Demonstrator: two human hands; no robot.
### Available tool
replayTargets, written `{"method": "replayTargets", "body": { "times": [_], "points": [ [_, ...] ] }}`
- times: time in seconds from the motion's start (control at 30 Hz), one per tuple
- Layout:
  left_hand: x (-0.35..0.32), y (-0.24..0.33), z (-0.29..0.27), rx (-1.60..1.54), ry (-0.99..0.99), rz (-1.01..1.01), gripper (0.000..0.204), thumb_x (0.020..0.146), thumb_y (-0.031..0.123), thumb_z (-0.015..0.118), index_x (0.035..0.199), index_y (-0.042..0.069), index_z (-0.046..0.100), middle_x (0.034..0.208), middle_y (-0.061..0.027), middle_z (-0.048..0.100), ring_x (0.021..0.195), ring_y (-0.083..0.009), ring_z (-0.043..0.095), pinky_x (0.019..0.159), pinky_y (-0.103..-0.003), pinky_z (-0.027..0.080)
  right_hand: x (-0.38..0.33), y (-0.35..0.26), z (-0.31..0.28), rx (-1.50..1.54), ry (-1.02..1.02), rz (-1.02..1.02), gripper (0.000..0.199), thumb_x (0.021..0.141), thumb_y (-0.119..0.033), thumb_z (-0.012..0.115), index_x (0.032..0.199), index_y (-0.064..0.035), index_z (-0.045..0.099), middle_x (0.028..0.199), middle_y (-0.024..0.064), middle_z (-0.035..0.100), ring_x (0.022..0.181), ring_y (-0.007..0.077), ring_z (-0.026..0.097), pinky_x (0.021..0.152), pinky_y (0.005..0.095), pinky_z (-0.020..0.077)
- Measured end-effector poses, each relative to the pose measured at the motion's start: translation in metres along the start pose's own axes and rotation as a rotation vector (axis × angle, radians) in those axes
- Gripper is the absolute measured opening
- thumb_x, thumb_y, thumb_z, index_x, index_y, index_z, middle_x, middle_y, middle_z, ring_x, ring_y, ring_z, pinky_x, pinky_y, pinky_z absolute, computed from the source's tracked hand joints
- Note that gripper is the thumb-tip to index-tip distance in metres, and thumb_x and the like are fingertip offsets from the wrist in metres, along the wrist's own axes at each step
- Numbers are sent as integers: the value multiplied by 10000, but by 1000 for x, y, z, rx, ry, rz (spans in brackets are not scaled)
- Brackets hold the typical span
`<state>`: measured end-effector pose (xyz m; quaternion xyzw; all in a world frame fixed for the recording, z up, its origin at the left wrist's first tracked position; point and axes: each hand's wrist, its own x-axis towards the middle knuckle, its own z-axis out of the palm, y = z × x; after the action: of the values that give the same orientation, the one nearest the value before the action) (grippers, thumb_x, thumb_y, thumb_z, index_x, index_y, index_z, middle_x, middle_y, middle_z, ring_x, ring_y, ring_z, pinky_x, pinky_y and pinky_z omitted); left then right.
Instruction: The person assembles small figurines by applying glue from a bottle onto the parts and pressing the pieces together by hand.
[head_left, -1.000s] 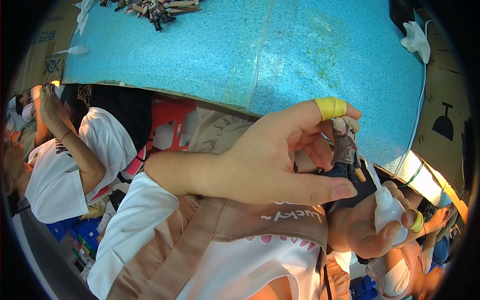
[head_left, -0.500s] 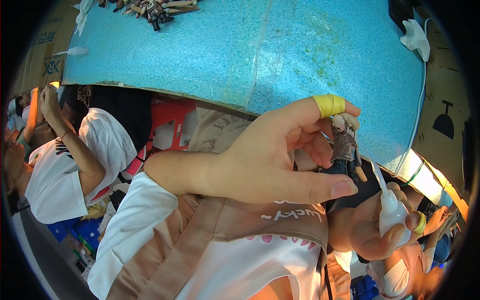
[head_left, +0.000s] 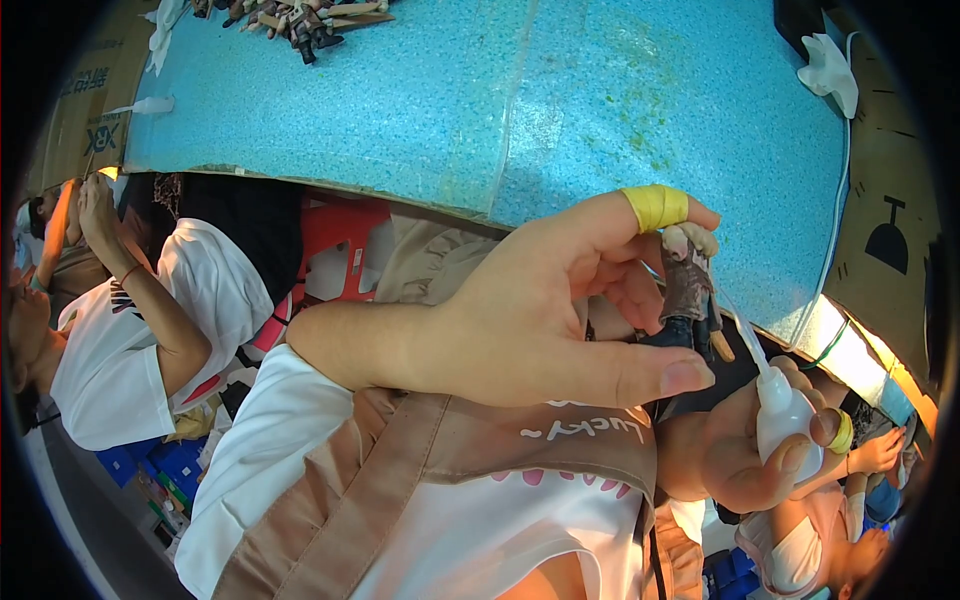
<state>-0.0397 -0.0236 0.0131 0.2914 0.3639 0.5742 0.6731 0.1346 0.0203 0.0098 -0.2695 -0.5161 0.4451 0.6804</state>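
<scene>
My left hand (head_left: 560, 310) is closed on a small painted figurine (head_left: 686, 285), its head up by the index finger and its dark legs by the thumb. Yellow tape (head_left: 656, 208) wraps that index finger. In my right hand (head_left: 745, 455) is a white squeeze bottle (head_left: 785, 415) with a long thin nozzle. The nozzle points up toward the figurine, and its tip comes close to the figurine's side; whether they touch I cannot tell. A finger of the right hand also wears yellow tape.
A blue speckled tabletop (head_left: 420, 110) spans the upper view. Several figurines (head_left: 310, 22) lie heaped at its far left, near another nozzle bottle (head_left: 152, 105). Cardboard (head_left: 885, 220) stands at the right. A person in white (head_left: 150, 330) sits left; another person (head_left: 820, 540) is at lower right.
Hardly anything differs. The squeeze bottle in my right hand has shifted very slightly up and left; my left hand keeps the figurine in nearly the same place.
</scene>
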Motion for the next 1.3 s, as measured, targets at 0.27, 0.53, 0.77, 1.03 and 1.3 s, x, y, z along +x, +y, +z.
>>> {"method": "replayTargets", "body": {
  "times": [0.27,0.53,0.77,1.03,1.3],
  "points": [
    [-1,1,0,16,9,-7,674,678,129,746,1237,51,377,953,-25,483,802,-79,465,731,-212,413,-1,0,5,-12,117,18,235,726,-103,584,916,-48,457,782,29,495,517,103,354,503,263,288],
    [-2,0,-1,-63,39,-15,668,687,116,736,1243,54,371,932,-13,470,798,-73,452,712,-206,398,3,3,-5,36,-61,-2,227,776,-195,541,926,-45,461,729,41,484,531,122,377,545,260,301],
    [1,2,-6,-175,-43,-52,587,713,58,699,1212,58,390,890,-17,498,781,-49,455,657,-176,402,20,18,-20,153,-36,247,412,840,-286,493,1078,50,479,685,38,467,597,109,406,562,258,321],
    [0,12,0,-202,2,-167,796,651,348,747,1239,-2,342,1024,-84,473,1001,-221,538,870,-324,414,39,58,-10,-418,-76,280,347,769,-34,617,1076,47,477,966,133,574,918,166,522,804,271,403],
    [0,-2,-7,-99,-79,-36,754,672,332,735,1227,-6,354,1014,-97,474,972,-217,541,853,-334,424,48,73,-9,-901,-243,187,365,765,-56,626,1075,50,465,1011,152,557,959,196,509,841,295,392]
  ]
}}
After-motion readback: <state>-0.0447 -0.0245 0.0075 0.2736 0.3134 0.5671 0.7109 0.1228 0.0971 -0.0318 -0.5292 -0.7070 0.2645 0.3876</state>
